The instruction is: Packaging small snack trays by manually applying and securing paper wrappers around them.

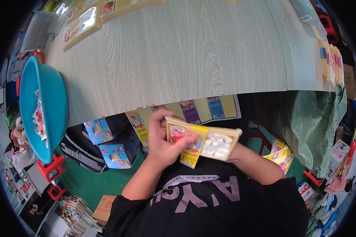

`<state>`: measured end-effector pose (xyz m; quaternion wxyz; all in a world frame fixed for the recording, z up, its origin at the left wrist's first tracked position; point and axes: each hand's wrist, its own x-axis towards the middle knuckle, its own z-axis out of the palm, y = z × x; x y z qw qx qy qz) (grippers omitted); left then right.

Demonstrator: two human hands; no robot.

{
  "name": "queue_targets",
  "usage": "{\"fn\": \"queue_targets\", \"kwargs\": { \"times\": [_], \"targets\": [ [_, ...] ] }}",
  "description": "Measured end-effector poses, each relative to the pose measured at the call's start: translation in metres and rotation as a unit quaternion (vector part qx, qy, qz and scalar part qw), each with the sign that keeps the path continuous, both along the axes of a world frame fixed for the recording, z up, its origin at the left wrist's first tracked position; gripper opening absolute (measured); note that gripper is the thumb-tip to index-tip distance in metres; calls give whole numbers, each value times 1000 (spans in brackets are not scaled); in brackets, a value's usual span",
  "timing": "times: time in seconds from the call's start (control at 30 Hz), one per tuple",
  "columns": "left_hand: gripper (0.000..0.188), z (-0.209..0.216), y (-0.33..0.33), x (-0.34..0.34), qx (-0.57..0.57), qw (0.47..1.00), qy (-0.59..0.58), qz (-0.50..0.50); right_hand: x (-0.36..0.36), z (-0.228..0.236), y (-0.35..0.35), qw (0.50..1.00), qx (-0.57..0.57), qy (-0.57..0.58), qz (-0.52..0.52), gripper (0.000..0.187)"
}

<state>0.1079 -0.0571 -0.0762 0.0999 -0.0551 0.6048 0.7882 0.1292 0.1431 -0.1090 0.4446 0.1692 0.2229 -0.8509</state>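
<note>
My left hand point(162, 138) grips the left end of a flat yellow box point(201, 139) held in front of my chest, below the table's near edge. The box has a clear window showing several small white pieces and a red picture on its face. A yellow printed card hangs from under the box. My right hand is hidden behind the box's right end; only its forearm point(257, 164) shows, so its grip cannot be seen.
A pale wood-grain table point(178, 51) fills the upper view. A blue basin point(43, 106) with small packets sits at its left. Yellow boxes point(83, 23) lie at the far left, stacked cards point(331, 63) at the right edge. A green bag point(316, 122) hangs right.
</note>
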Motion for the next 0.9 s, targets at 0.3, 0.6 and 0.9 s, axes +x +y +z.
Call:
{"fn": "queue_targets", "kwargs": {
  "times": [0.3,0.6,0.9],
  "targets": [
    [38,-13,-15,17,-130,982,74,117,-8,10,-19,830,222,449,244,46],
    [31,2,-16,19,-90,970,91,206,-22,34,-25,810,205,470,285,43],
    [27,17,-12,13,-37,975,96,197,-23,31,-28,731,364,572,81,30]
  ]
}}
